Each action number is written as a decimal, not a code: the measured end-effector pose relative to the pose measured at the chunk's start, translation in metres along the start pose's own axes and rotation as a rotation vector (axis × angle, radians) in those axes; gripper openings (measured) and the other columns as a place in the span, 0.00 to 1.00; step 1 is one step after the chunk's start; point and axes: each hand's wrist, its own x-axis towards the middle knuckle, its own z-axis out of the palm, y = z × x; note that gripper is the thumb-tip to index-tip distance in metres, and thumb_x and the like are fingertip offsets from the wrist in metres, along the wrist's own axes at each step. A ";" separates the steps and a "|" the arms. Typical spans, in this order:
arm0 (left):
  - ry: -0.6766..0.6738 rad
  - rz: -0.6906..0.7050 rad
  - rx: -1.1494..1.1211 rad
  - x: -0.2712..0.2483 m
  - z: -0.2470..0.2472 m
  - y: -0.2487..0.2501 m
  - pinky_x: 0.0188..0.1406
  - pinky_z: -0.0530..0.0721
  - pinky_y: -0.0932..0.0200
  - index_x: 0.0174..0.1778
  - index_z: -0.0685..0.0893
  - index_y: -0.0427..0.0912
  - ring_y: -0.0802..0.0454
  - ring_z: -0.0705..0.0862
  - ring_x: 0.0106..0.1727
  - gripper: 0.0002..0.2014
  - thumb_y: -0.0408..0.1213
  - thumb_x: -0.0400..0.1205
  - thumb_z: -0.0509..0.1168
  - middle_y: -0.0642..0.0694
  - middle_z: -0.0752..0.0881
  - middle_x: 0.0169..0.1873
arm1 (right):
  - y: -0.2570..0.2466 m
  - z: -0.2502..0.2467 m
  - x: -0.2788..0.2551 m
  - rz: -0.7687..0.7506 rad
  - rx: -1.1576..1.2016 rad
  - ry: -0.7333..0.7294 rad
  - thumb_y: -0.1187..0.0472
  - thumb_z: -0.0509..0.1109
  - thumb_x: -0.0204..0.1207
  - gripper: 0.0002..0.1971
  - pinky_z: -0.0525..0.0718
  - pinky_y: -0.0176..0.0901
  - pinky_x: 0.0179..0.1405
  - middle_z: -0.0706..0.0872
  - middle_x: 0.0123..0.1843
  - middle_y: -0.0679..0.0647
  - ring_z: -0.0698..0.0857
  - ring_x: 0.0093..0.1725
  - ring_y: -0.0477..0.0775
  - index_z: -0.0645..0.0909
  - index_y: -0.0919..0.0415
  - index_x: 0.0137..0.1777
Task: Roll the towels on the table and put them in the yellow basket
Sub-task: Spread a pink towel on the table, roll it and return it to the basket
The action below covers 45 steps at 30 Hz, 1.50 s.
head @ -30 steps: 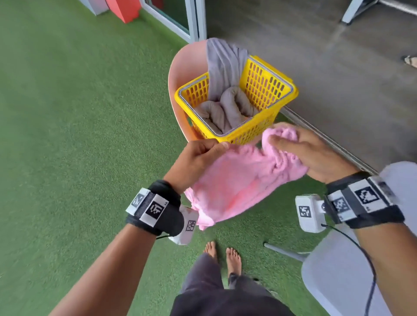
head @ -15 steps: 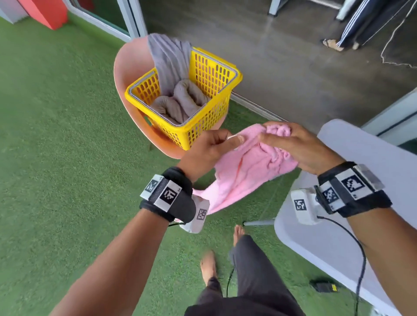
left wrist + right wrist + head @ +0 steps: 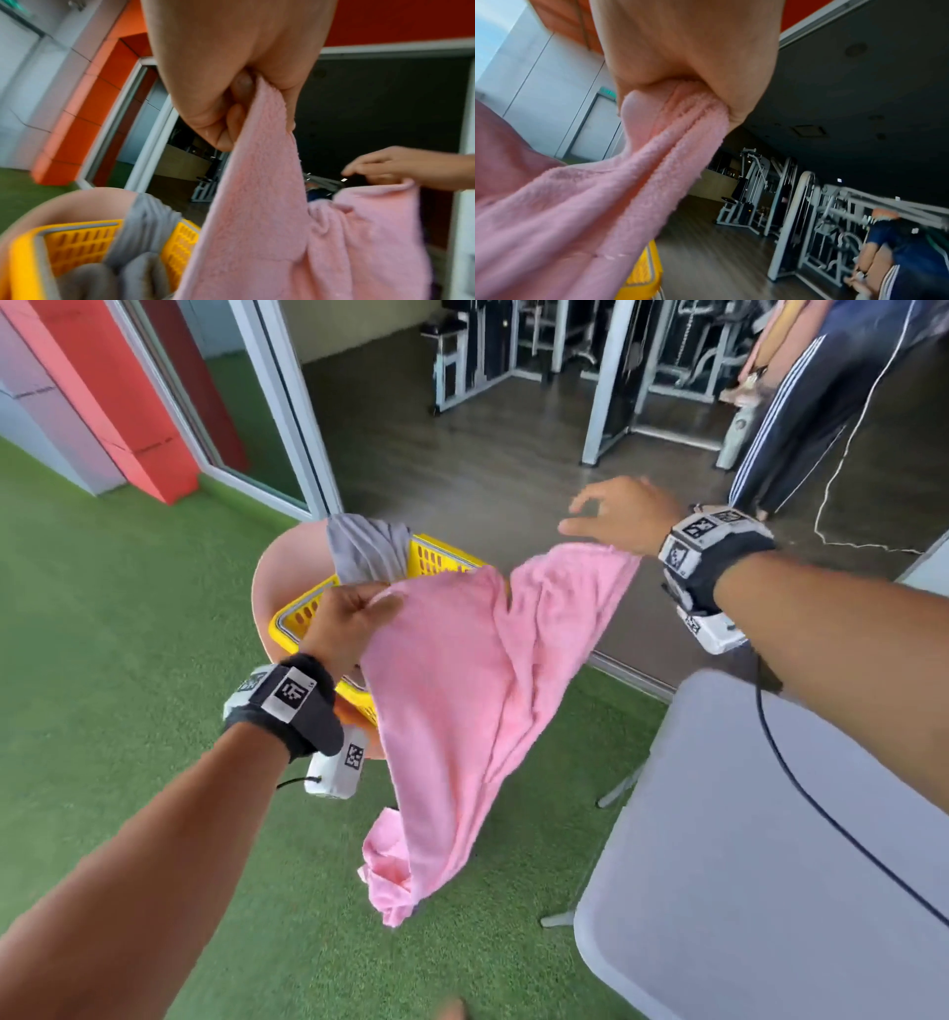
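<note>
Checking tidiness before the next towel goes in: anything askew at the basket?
Yes. One grey towel hangs unrolled over the far rim of the yellow basket, unlike the rolled ones inside.

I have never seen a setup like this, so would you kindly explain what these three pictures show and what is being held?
No machine here: a person wears one camera on the head and one on each wrist. The head view looks down at both arms; each wrist view looks along its own hand. The left hand pinches one edge of a pink towel, and the right hand holds the opposite edge, so the towel hangs spread in the air. Behind it a yellow basket holding grey towels sits on a pink chair. The grey table stands at right.
</note>
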 end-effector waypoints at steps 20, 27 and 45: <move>-1.004 -0.435 -0.055 -0.270 0.528 -0.026 0.60 0.83 0.55 0.70 0.81 0.49 0.51 0.86 0.56 0.23 0.55 0.81 0.64 0.46 0.88 0.58 | 0.454 0.079 -0.235 0.595 -0.748 -0.496 0.67 0.67 0.78 0.12 0.77 0.66 0.65 0.83 0.58 0.72 0.81 0.63 0.73 0.82 0.71 0.60; -0.762 -0.024 0.702 -0.260 0.533 -0.041 0.78 0.58 0.33 0.78 0.66 0.49 0.39 0.61 0.78 0.34 0.61 0.79 0.63 0.40 0.63 0.78 | 0.458 0.097 -0.285 0.317 -0.446 -0.317 0.51 0.64 0.82 0.22 0.75 0.68 0.64 0.73 0.71 0.69 0.73 0.69 0.72 0.74 0.62 0.71; -0.976 0.183 0.900 -0.259 0.525 -0.103 0.66 0.20 0.25 0.82 0.32 0.60 0.31 0.22 0.77 0.59 0.78 0.63 0.57 0.41 0.24 0.79 | 0.469 0.171 -0.295 0.230 -0.184 -0.425 0.55 0.51 0.89 0.19 0.40 0.73 0.80 0.47 0.88 0.48 0.42 0.87 0.52 0.69 0.62 0.76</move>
